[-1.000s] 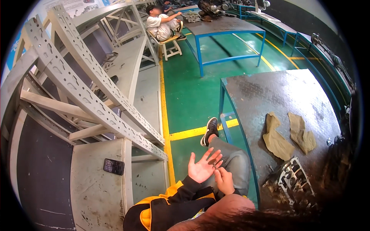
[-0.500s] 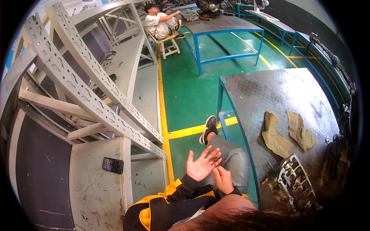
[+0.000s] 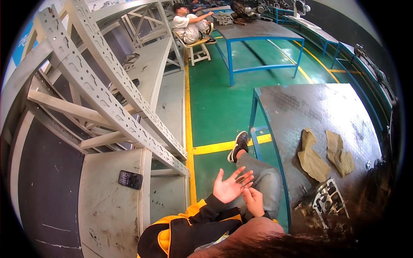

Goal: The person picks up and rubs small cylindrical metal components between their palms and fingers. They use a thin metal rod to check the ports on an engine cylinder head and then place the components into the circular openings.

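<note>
Black-sleeved, the left hand (image 3: 227, 189) lies palm up, released, fingers spread; at its 4 o'clock, the right hand (image 3: 255, 203) pinches 1 small dark piece (image 3: 241, 180), which shows before the left fingers; from both hands, 2 tan cloths (image 3: 313, 160) lie toward 2 o'clock, 1 metal casting (image 3: 323, 198) toward 3, 1 phone (image 3: 130, 179) toward 9.

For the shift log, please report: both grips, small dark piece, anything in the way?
Left grip open, palm up. Right grip curled beside it. Small dark piece at left grip, hold unclear. Metal table to the right, apart from both.
</note>
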Motion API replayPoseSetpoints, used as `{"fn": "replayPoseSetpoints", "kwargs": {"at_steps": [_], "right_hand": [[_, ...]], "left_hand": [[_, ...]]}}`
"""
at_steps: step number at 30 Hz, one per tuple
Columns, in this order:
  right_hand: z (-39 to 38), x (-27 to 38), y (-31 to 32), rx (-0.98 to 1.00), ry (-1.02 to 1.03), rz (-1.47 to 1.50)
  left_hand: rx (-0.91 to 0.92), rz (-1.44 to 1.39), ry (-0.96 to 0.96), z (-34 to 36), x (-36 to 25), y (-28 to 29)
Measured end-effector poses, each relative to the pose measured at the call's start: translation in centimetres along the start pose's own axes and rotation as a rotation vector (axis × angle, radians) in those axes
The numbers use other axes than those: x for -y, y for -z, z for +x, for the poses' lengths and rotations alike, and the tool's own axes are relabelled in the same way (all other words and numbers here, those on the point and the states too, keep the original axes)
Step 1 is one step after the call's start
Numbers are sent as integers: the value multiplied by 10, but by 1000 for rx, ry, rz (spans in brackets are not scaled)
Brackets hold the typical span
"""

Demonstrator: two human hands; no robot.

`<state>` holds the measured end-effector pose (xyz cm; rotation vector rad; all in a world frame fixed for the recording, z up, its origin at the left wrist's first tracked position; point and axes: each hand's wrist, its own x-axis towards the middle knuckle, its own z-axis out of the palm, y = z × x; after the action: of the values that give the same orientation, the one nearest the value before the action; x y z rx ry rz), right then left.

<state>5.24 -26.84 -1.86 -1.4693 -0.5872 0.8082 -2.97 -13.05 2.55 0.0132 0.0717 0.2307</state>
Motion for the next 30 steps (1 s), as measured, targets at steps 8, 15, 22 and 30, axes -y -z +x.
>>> {"fn": "replayPoseSetpoints", "kwargs": {"at_steps": [8, 15, 22, 30], "right_hand": [[3, 2, 7, -42, -145, 311], [5, 8, 9, -138, -199, 548], [6, -3, 11, -21, -88, 205], [-11, 36, 0, 197, 300, -464]], "left_hand": [[9, 3, -4, 1, 4, -9], [19, -27, 0, -2, 1, -4], [9, -13, 12, 0, 3, -9], [17, 4, -15, 7, -4, 0]]}}
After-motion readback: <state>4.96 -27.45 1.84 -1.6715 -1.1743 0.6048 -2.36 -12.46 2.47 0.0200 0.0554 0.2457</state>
